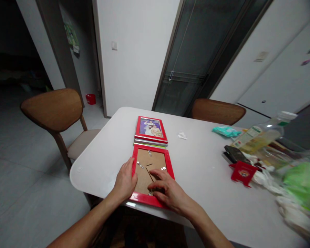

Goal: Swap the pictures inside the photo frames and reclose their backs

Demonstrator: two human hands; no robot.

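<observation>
A red picture frame (172, 168) lies face down at the table's near edge. Its brown backing board (156, 158) faces up, with metal turn clips along the sides and a dark slot in the middle. My left hand (125, 179) grips the frame's left side, thumb over the rim. Over the lower right of the board is my right hand (167, 191), fingers apart and curled, fingertips by the bottom clip (150, 193), which they partly hide. Just beyond, a second red frame with a photo (151, 128) rests face up on a stack of frames.
On the white table (196, 179) sit a crumpled tissue (182, 135), a teal packet (226, 131), a large clear bottle (263, 132), a black object (236, 154), a red card-like item (244, 173) and a green bag (303, 186). Wooden chairs stand at left (54, 110) and behind (217, 111).
</observation>
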